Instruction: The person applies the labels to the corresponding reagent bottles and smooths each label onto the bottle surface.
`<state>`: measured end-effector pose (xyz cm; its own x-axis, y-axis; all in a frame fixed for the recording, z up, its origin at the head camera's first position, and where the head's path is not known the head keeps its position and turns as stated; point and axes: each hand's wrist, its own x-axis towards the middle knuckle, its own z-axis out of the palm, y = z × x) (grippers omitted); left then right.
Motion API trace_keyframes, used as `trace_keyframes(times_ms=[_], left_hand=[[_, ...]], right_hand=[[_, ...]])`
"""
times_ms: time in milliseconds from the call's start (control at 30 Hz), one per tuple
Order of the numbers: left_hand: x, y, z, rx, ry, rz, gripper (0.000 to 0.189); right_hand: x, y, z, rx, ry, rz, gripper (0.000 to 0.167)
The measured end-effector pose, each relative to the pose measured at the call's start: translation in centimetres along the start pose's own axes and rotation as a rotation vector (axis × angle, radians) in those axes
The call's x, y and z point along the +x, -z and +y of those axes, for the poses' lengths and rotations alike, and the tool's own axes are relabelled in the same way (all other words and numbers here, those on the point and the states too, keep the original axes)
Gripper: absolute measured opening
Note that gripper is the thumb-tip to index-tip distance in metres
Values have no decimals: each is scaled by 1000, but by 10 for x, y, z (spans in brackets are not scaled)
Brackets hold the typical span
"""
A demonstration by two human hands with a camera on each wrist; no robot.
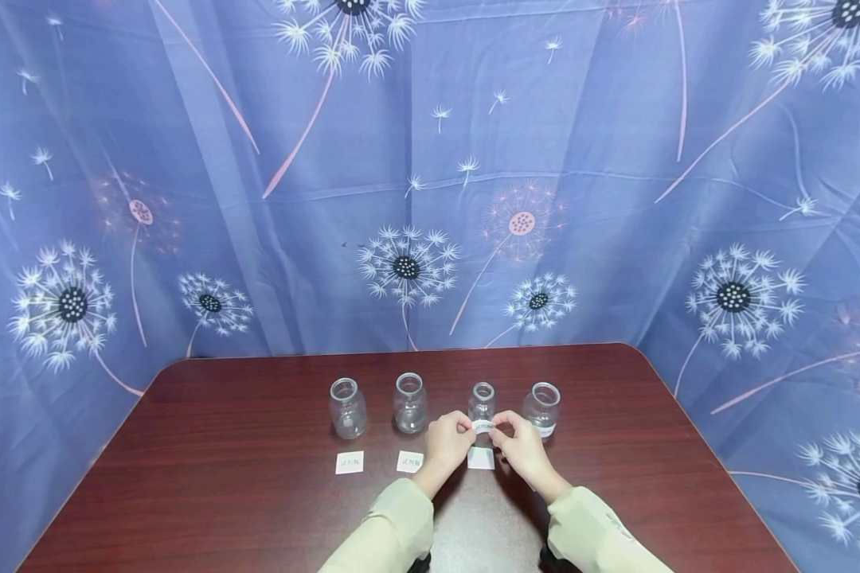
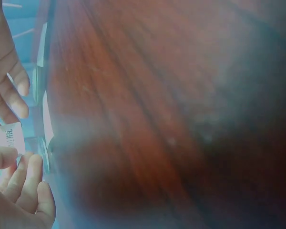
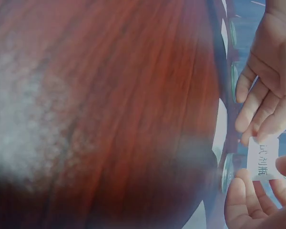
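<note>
Between both hands a small white paper label (image 1: 483, 426) with printed characters is stretched, bowed slightly upward in the head view. My left hand (image 1: 444, 442) pinches its left end between thumb and fingers. The other end is pinched by my right hand (image 1: 521, 447). In the right wrist view the label (image 3: 262, 159) shows its printing, with the right thumb on its edge. Just behind it stands a small clear glass bottle (image 1: 482, 403), its lower part hidden by label and fingers. A white paper piece (image 1: 481, 458) lies on the table below the hands.
Two larger clear glass jars (image 1: 348, 409) (image 1: 410, 404) stand to the left, with printed white labels (image 1: 349, 462) (image 1: 410, 461) lying before them. At right, another glass jar (image 1: 541, 406) has a white label on its front. A dandelion-patterned blue curtain (image 1: 408, 175) hangs behind the dark-red table (image 1: 208, 477).
</note>
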<state>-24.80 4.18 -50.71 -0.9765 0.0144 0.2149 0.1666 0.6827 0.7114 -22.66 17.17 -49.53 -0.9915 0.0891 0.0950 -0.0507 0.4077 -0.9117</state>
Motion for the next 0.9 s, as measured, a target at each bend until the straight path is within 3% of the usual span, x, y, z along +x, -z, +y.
trace_keyframes(times_ms=[267, 900], left_hand=[[5, -3, 2, 13, 55, -6, 4], [9, -5, 4, 29, 93, 25, 4]], right_hand=[[1, -2, 2, -32, -8, -15, 19], [-3, 1, -1, -44, 16, -55, 35]])
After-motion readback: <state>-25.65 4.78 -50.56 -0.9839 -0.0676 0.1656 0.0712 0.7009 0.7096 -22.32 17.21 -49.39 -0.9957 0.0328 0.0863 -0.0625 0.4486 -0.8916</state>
